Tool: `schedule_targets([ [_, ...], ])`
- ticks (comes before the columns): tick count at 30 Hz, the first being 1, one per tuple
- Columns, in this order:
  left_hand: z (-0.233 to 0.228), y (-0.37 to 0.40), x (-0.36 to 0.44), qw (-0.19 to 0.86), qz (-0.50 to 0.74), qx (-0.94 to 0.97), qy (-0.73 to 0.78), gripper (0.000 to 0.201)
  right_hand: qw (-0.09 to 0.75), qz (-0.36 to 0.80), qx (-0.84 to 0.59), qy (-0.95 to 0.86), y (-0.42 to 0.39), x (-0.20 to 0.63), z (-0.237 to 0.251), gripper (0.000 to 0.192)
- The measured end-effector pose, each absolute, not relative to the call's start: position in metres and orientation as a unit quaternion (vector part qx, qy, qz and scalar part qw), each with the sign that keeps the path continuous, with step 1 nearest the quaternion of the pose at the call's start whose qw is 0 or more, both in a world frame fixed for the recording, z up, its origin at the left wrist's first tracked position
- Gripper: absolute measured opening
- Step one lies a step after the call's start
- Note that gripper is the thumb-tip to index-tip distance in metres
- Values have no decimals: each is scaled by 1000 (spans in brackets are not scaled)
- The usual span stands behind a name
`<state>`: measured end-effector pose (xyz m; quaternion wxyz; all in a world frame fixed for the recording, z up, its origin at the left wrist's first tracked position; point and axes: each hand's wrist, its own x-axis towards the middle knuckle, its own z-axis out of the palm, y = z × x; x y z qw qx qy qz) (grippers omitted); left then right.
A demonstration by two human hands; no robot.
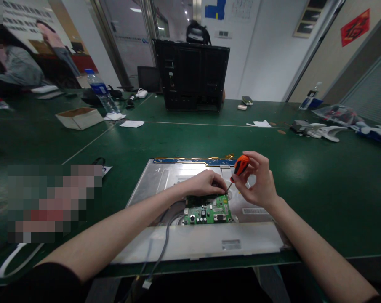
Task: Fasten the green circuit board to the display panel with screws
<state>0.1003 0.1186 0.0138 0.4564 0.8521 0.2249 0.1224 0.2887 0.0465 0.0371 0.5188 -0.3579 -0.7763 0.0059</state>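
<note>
My right hand (260, 182) grips a stubby screwdriver (241, 165) with an orange and black handle. Its thin shaft slants down to the upper right corner of a green circuit board (206, 213). At that same corner, my left hand (206, 183) has its thumb and fingertips drawn together beside the screwdriver tip; anything pinched there is too small to make out. The board rests on the silver metal back of a display panel (259, 240) lying flat before me. A narrow blue circuit strip (190, 161) runs along the panel's far edge.
A grey cable (167, 240) trails off the table's near edge. Behind the panel stands a black monitor casing (192, 75). Farther left are an open box (79, 118) and a water bottle (101, 91); a white and grey tool (316, 129) lies to the right.
</note>
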Motion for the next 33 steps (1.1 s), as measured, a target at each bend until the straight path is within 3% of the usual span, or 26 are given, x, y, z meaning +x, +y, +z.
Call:
schedule_targets([
  [15,14,119,100,456,121,856,213,13,529,-58,-376,-759,45,289,39,53],
  [21,13,120,100,459,117,853,218,12,542,-36,-350,-763,47,288,36,65],
  [33,14,119,100,461,120,852,216,10,542,-36,-345,-765,49,292,35,59],
])
